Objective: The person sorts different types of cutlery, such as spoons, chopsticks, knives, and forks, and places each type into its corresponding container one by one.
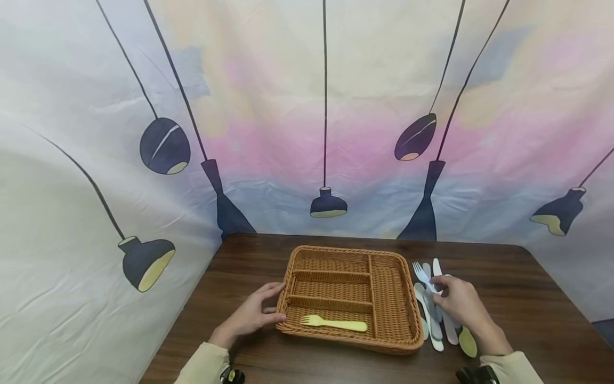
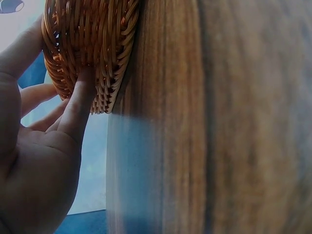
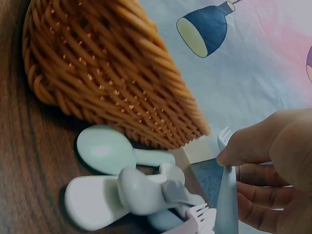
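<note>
A brown wicker basket (image 1: pixel 395 298) with several compartments sits on the table. A yellow fork (image 1: pixel 336 324) lies in its front left compartment. My left hand (image 1: pixel 254 309) touches the basket's left side, thumb and fingers spread, with fingertips against the woven wall (image 2: pixel 97 44). Right of the basket, my right hand (image 1: pixel 460 301) pinches a pale blue fork (image 3: pixel 227 195) between thumb and fingers, tines pointing away from me. Beneath it lies a pile of cutlery: a white knife (image 1: pixel 436 266), a white spoon (image 1: pixel 420 290), a pale green spoon (image 3: pixel 105 148) and an olive-green spoon (image 1: pixel 467 342).
The dark wooden table (image 1: pixel 268 362) ends at a fabric backdrop (image 1: pixel 288 133) printed with hanging lamps. In the right wrist view, another fork (image 3: pixel 197 217) with pinkish-white tines lies among the overlapping pieces, close to the basket's right wall.
</note>
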### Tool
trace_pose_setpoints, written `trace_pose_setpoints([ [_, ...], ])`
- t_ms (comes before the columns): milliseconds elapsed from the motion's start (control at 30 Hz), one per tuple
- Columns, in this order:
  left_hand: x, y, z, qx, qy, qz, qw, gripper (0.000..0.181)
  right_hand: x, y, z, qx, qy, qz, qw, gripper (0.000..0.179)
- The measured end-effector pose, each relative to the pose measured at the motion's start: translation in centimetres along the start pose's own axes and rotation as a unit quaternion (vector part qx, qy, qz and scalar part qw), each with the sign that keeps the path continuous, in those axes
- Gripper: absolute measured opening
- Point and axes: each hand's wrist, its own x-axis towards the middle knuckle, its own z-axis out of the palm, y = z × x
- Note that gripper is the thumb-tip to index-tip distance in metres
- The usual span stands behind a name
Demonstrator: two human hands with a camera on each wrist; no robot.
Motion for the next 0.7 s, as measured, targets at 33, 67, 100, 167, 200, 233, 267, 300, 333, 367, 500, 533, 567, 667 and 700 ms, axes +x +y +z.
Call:
trace_pose_setpoints([
  [33,0.0,0.0,0.0,0.001,0.001,-0.001,1.0,0.078,0.1,-0.1,0.0,0.002,0.0,-0.003,1.0,0.029],
  [67,0.0,0.1,0.0,0.001,0.002,0.0,1.0,0.078,0.1,-0.2,-0.1,0.003,0.0,-0.006,1.0,0.029],
  [100,0.1,0.1,-0.1,0.001,0.001,0.0,1.0,0.078,0.2,-0.3,-0.1,0.004,0.0,-0.008,1.0,0.029],
  [167,0.1,0.1,-0.1,0.002,0.002,0.0,1.0,0.078,0.4,-0.5,-0.2,0.005,-0.001,-0.01,0.9999,0.03],
  [200,0.1,0.1,-0.1,0.001,0.001,0.0,1.0,0.078,0.4,-0.7,-0.2,0.008,-0.004,-0.01,0.9999,0.03],
  [233,0.1,0.2,-0.1,0.0,0.002,-0.002,1.0,0.078,0.4,-0.8,-0.2,0.009,-0.007,-0.009,0.9999,0.03],
  [267,0.1,0.2,-0.1,0.0,0.002,-0.002,1.0,0.078,0.5,-0.9,-0.2,0.01,-0.007,-0.009,0.9999,0.029],
  [300,0.1,0.2,-0.1,0.0,0.002,-0.002,1.0,0.078,0.6,-1.1,-0.1,0.011,-0.009,-0.008,0.9999,0.029],
  [333,0.1,0.2,-0.1,0.002,0.002,-0.003,1.0,0.078,0.6,-1.3,-0.1,0.013,-0.012,-0.006,0.9998,0.029],
  [367,0.1,0.2,-0.1,0.002,0.002,-0.004,1.0,0.078,0.6,-1.5,0.0,0.016,-0.016,-0.005,0.9997,0.029],
  [500,-0.1,0.1,0.0,0.006,0.002,-0.001,1.0,0.078,0.7,-2.2,0.3,0.019,-0.021,-0.004,0.9996,0.029],
  [533,-0.1,0.0,0.0,0.006,0.003,0.0,1.0,0.078,0.8,-2.3,0.3,0.02,-0.022,-0.003,0.9995,0.029],
  [567,-0.1,0.0,0.0,0.006,0.004,0.0,1.0,0.078,0.9,-2.5,0.4,0.021,-0.023,-0.006,0.9995,0.029],
  [667,-0.1,-0.1,0.0,0.008,0.007,0.006,0.9999,0.078,1.1,-2.9,0.5,0.031,-0.027,-0.005,0.9992,0.029],
  [700,0.0,-0.1,0.1,0.009,0.008,0.009,0.9999,0.078,1.1,-3.0,0.5,0.035,-0.029,-0.006,0.999,0.029],
])
